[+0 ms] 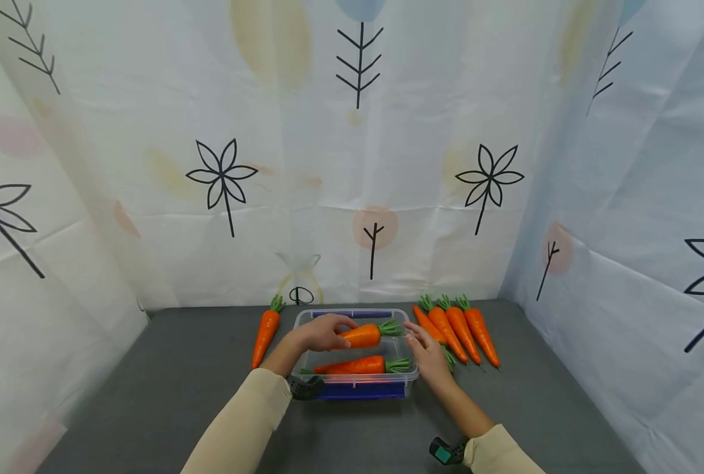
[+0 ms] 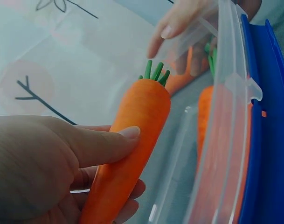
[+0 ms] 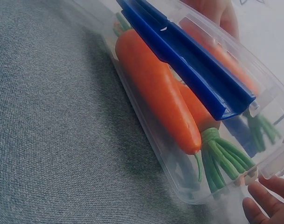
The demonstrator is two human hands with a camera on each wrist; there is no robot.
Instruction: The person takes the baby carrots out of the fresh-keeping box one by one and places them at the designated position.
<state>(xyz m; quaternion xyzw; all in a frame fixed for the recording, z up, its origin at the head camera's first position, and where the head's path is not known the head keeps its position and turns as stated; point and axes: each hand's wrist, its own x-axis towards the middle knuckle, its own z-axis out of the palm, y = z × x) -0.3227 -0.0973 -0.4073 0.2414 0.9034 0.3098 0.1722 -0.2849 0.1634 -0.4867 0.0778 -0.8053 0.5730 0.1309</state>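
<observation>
My left hand grips an orange carrot with a green top, thumb on its upper side. That carrot is over the clear plastic box, its leafy end pointing right. Along the box's front wall lies another carrot; the right wrist view shows two inside, a pointed one and one with a green top, laid opposite ways. My right hand is beside the box's right end, fingers extended near the wall. Whether they touch it I cannot tell.
Several carrots lie in a row right of the box, partly behind my right hand. A lone carrot lies to its left. The box has a blue front latch. Patterned white cloth stands behind the grey table.
</observation>
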